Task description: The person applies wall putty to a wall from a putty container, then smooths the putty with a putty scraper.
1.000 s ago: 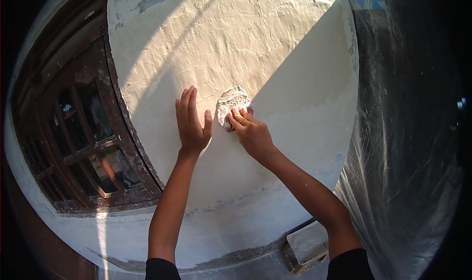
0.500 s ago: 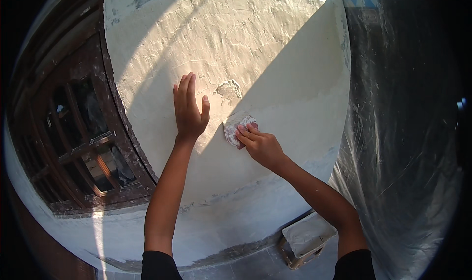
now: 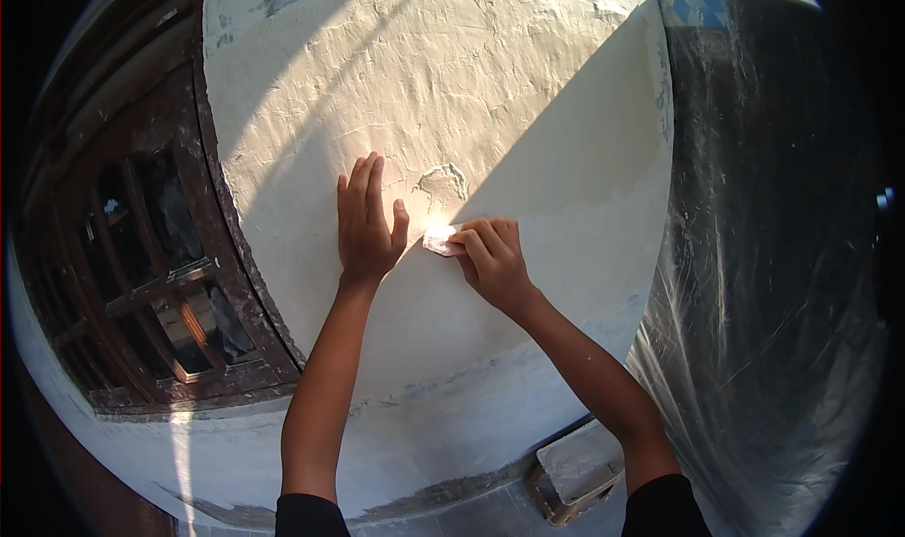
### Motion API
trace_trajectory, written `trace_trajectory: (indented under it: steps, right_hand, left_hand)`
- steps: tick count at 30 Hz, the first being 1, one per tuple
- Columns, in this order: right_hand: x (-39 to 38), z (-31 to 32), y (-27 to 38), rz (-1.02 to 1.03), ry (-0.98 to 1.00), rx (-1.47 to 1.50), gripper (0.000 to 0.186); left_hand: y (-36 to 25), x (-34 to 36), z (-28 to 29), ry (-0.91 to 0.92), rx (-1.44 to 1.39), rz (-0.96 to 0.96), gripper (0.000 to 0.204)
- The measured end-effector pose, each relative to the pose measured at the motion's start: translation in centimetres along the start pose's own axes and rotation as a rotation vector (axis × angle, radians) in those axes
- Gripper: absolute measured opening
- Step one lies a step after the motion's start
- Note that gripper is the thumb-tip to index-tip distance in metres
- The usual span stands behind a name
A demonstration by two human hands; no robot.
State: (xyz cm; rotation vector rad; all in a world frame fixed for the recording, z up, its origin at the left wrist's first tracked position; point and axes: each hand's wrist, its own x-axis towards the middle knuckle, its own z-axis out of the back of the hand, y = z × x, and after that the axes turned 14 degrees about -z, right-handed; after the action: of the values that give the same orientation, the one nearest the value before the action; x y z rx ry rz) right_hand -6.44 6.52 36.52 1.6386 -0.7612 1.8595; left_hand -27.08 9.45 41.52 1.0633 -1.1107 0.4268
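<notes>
The plastered wall (image 3: 575,216) fills the middle, rough and ridged in its sunlit upper part, smoother in the shade below. My left hand (image 3: 366,231) rests flat on it, fingers stretched upward and thumb apart. In my right hand (image 3: 498,265) is a small flat spreader (image 3: 438,243), pinkish and smeared with white, pinched between thumb and fingers. It is tilted near the sun-shade line, and its upper edge glares in the sun. Whether it touches the wall I cannot tell. Just above it is a flaky raised patch of plaster (image 3: 443,182).
A dark wooden window (image 3: 156,273) with glass panes borders the wall on the left. Clear plastic sheeting (image 3: 754,235) hangs over something dark on the right. Low on the floor, beyond my right forearm, stands a stool-like stand (image 3: 577,466) with a plaster-coated top.
My right hand has turned the spreader from its broad face to a steep tilt, and raised it slightly into the sunlight. My left hand stays on the wall, with the whole view shifted slightly.
</notes>
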Motion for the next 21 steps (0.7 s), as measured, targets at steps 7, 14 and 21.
trace_trajectory:
  steps: [7, 14, 21]
  right_hand:
    - [5.5, -1.0, -1.8, -0.782, -0.098, 0.335, 0.027]
    - [6.8, -1.7, -5.0, -0.896, -0.160, 0.341, 0.029]
    - [5.5, -2.6, -3.8, -0.721, -0.125, 0.291, 0.029]
  left_hand:
    - [0.0, -0.1, -0.2, -0.008, 0.014, 0.011, 0.060]
    - [-0.3, 0.2, -0.5, -0.025, 0.025, -0.001, 0.059]
    - [-0.1, -0.2, -0.4, 0.013, 0.056, 0.002, 0.059]
